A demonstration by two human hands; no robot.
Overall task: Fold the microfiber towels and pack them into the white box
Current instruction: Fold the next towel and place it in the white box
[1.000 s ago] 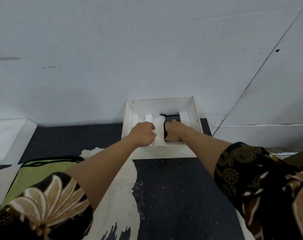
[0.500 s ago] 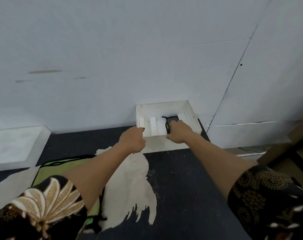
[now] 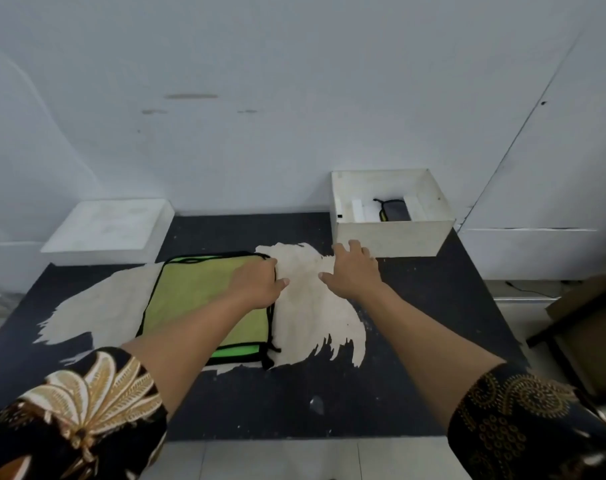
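Note:
A green microfiber towel point(image 3: 194, 299) with black trim lies flat on the dark table, left of centre. My left hand point(image 3: 258, 284) rests on its far right corner, fingers curled over the edge. My right hand point(image 3: 353, 273) hovers open with spread fingers just right of the towel, in front of the white box point(image 3: 391, 233). The box stands against the wall at the back right. Inside it a folded dark towel point(image 3: 393, 213) with black and yellow-green trim sits between white blocks.
A white box lid point(image 3: 107, 230) lies at the back left. The dark table point(image 3: 294, 393) has a large worn pale patch point(image 3: 312, 306) under and around the towel. A cardboard box point(image 3: 592, 327) stands off the table's right side. The wall is close behind.
Both hands have pulled back out of the white box, leaving the folded dark towel inside. The left hand moved onto the green towel's corner; the right hand opened near the box's front.

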